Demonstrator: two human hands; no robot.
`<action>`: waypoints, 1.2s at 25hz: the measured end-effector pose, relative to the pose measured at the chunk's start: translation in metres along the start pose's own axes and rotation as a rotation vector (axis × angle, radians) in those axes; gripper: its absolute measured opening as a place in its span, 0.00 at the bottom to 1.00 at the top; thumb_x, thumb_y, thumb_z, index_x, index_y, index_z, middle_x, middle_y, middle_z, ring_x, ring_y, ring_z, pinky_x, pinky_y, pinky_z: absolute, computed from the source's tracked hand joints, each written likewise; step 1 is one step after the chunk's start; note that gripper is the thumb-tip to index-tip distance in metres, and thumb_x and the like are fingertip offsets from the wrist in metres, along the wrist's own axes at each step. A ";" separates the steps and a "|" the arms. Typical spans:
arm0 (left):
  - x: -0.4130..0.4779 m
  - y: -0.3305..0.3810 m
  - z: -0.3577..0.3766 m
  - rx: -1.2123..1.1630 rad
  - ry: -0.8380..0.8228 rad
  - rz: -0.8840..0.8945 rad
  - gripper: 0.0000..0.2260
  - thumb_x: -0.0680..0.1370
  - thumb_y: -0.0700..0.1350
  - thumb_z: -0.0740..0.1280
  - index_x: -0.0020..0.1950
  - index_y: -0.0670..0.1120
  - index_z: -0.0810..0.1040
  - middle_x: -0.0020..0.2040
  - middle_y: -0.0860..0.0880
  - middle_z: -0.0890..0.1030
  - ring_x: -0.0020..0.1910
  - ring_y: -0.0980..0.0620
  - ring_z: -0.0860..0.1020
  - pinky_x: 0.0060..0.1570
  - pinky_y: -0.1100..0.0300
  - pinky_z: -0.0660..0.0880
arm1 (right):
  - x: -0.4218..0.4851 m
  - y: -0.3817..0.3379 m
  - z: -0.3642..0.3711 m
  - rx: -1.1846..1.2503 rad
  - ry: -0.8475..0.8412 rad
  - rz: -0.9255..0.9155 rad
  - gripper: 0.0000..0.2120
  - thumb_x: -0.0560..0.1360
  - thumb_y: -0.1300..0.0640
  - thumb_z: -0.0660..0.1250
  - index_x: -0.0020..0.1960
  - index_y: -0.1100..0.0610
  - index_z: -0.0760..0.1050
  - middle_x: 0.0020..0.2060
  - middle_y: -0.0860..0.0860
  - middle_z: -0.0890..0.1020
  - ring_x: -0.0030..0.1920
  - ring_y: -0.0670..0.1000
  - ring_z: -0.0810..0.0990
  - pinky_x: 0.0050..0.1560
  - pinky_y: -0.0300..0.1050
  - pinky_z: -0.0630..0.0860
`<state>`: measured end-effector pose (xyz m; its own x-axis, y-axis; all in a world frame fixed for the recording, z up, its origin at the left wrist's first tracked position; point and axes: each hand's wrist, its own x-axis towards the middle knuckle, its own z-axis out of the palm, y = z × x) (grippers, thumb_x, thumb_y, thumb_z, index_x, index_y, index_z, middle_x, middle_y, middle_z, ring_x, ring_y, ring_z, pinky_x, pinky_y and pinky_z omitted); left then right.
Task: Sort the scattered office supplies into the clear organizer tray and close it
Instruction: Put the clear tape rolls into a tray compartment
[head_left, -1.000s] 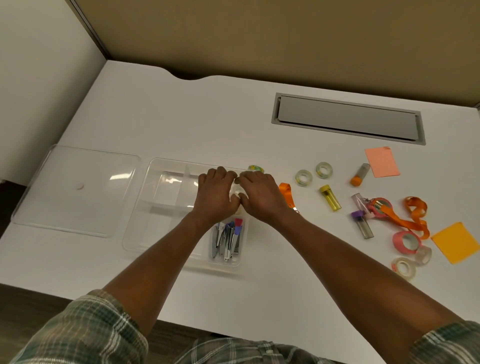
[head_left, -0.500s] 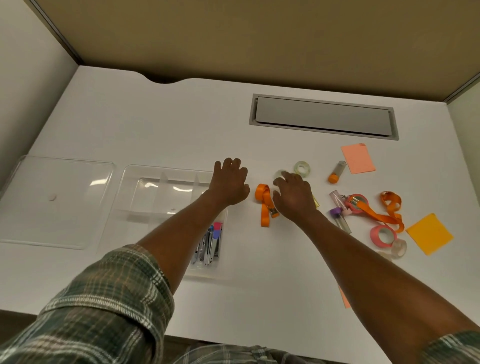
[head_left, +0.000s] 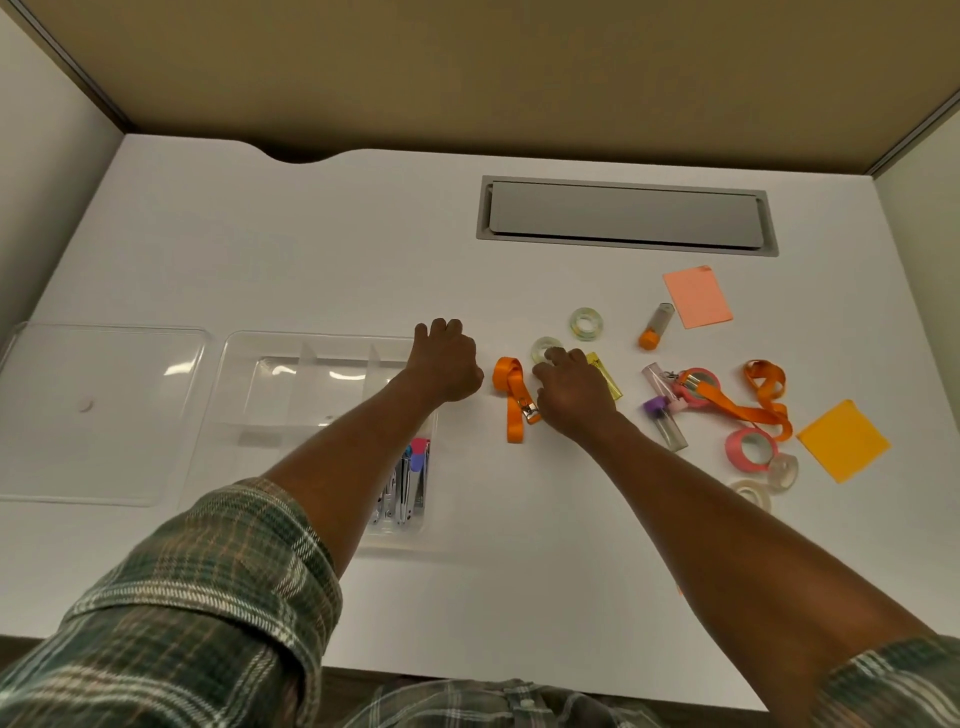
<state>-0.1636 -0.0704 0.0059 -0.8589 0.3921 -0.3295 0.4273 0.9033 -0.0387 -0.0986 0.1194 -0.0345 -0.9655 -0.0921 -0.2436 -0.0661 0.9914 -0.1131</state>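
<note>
While half-curled, right grip (head_left: 571, 396) touches tape (head_left: 542, 347).

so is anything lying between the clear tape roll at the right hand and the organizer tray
Yes: the folded orange lanyard lies on the desk between the tape roll and the tray, and the left hand sits at the tray's right edge. Lifted over them, the roll should probably clear.

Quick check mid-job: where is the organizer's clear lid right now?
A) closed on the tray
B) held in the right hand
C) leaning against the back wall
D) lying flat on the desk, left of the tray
D: the clear lid lies flat on the white desk just left of the organizer tray, whose compartments are uncovered.
</note>
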 end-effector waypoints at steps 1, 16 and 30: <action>-0.001 0.000 -0.001 0.004 -0.005 0.003 0.18 0.79 0.51 0.60 0.61 0.39 0.77 0.62 0.40 0.74 0.63 0.41 0.71 0.63 0.47 0.65 | -0.001 0.000 0.001 0.010 -0.008 0.001 0.15 0.76 0.59 0.62 0.61 0.59 0.77 0.66 0.59 0.74 0.60 0.61 0.73 0.54 0.54 0.75; -0.014 -0.010 -0.010 -0.263 0.190 0.105 0.12 0.75 0.29 0.61 0.55 0.34 0.79 0.54 0.37 0.75 0.52 0.40 0.73 0.52 0.51 0.73 | -0.025 -0.022 -0.023 0.370 0.258 0.133 0.11 0.76 0.62 0.67 0.58 0.55 0.78 0.59 0.54 0.78 0.56 0.56 0.77 0.49 0.45 0.71; -0.042 -0.037 -0.044 -0.754 0.475 -0.027 0.06 0.76 0.33 0.63 0.48 0.42 0.77 0.47 0.44 0.78 0.43 0.49 0.76 0.40 0.61 0.72 | -0.015 -0.090 -0.059 0.780 0.381 0.182 0.11 0.77 0.54 0.67 0.57 0.49 0.69 0.45 0.47 0.80 0.39 0.50 0.80 0.38 0.46 0.77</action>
<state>-0.1554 -0.1124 0.0632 -0.9640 0.2486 0.0944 0.2494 0.7218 0.6457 -0.0927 0.0369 0.0364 -0.9718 0.2359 -0.0006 0.1531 0.6289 -0.7623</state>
